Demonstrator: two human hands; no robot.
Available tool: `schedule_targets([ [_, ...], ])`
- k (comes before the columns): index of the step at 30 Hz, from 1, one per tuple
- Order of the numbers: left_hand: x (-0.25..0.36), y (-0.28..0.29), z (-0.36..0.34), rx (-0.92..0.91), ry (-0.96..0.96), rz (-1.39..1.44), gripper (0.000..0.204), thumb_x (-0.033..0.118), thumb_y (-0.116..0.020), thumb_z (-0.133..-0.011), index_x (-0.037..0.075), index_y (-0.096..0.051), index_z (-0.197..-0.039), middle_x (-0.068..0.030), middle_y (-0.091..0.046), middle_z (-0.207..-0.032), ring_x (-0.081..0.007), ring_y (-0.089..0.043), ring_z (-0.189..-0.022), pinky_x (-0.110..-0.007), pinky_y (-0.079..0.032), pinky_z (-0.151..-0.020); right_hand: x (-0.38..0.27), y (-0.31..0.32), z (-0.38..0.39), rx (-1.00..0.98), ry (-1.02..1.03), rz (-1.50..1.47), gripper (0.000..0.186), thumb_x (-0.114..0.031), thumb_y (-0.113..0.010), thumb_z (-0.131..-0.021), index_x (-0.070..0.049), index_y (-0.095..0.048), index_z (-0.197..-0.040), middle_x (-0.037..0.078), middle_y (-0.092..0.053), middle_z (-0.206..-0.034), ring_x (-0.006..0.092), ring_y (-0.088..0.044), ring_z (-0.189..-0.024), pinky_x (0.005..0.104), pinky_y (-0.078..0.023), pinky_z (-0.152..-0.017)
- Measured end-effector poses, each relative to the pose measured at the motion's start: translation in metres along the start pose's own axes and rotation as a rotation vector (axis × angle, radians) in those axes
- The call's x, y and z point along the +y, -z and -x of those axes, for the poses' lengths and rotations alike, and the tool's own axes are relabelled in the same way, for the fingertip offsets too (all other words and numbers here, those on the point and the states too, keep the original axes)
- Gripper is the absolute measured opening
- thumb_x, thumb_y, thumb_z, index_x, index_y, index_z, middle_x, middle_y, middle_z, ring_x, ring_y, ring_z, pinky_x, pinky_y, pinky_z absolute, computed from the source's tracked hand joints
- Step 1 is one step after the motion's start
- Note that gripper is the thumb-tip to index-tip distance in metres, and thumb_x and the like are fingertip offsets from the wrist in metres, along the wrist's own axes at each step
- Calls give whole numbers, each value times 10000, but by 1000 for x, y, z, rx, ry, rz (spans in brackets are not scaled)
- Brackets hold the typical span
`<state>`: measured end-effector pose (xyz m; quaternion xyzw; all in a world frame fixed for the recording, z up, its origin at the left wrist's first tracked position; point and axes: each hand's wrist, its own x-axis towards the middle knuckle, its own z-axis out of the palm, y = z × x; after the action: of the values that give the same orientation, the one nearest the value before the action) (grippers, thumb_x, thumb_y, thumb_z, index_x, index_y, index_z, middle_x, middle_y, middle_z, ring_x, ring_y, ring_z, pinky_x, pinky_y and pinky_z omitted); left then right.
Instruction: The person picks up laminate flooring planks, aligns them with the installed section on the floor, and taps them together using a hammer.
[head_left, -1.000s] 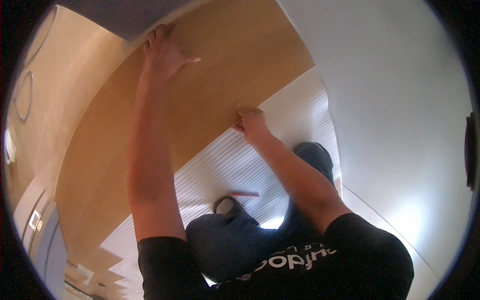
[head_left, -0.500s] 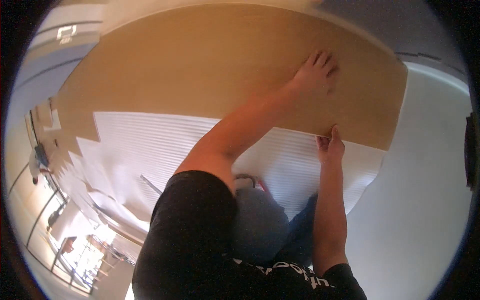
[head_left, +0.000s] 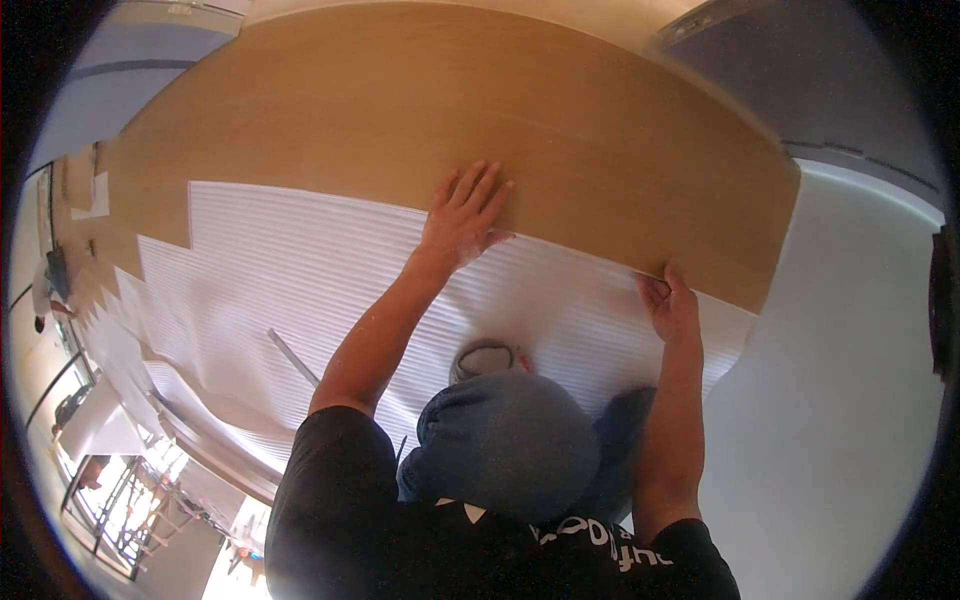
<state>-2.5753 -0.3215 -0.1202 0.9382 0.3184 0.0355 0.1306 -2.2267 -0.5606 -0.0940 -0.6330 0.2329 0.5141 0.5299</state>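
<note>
A wood-coloured floorboard [head_left: 640, 190] runs along the near edge of the laid flooring, its front edge over ribbed white underlay [head_left: 330, 270]. My left hand [head_left: 463, 222] lies on that edge with its fingers spread, partly on the board and partly over the underlay. Further right, near the board's right end, my right hand [head_left: 670, 302] pinches the same edge. Its thumb is on top, while the other fingers curl at the underside, partly hidden.
A white wall [head_left: 850, 340] stands on the right, a blue-grey surface [head_left: 800, 80] beyond the flooring. A thin grey strip [head_left: 292, 356] lies on the underlay by my left arm. My shoe [head_left: 482, 362] rests on the underlay. Stepped board ends and another person [head_left: 45, 290] show far left.
My left hand has come back and left, from the middle of the flooring to the board's near edge. The right hand keeps its grip on the edge. The view has shifted slightly.
</note>
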Motion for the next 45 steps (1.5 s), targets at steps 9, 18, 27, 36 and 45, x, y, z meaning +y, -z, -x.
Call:
schedule_targets([
  [9, -6, 6, 30, 119, 120, 80, 720, 564, -732, -841, 148, -585, -1410, -137, -525, -1495, -341, -439, -1419, -541, -315, -1186, 31, -33, 52, -13, 58, 573, 387, -391, -575, -1047, -13, -649, -1081, 127, -725, -929, 215, -713, -795, 346, -586, -673],
  [18, -42, 27, 322, 202, 990, 349, 299, 199, -751, -890, 72, -680, -1152, -118, -674, -1094, -304, -651, -966, -428, -530, -888, 122, 20, 70, -291, 39, 1832, 442, -400, -643, -999, 36, -644, -1074, 163, -730, -935, 257, -705, -722, 379, -585, -656],
  [27, 13, -7, 559, 32, 1706, 548, 594, 396, -821, -834, -55, -595, -1146, -240, -640, -1079, -379, -641, -1043, -426, -528, -904, 193, 121, 66, -473, -36, 2145, 459, -412, -649, -993, 41, -646, -1067, 168, -731, -929, 262, -709, -727, 387, -585, -661],
  [36, 9, -2, 549, -182, 1477, 595, 595, 432, -688, -899, -72, -568, -1191, -321, -680, -1095, -491, -645, -1090, -535, -519, -906, 222, 163, 47, -412, 36, 2087, 477, -424, -655, -986, 47, -649, -1060, 173, -732, -923, 267, -712, -731, 395, -586, -667],
  [45, -69, -5, 603, -724, 649, 55, 236, 214, -599, -914, 35, -724, -1004, -286, -682, -1095, -471, -664, -1028, -544, -559, -886, 256, 116, 33, -505, 139, 1992, 494, -436, -661, -980, 53, -652, -1053, 178, -733, -916, 272, -715, -736, 402, -586, -672],
])
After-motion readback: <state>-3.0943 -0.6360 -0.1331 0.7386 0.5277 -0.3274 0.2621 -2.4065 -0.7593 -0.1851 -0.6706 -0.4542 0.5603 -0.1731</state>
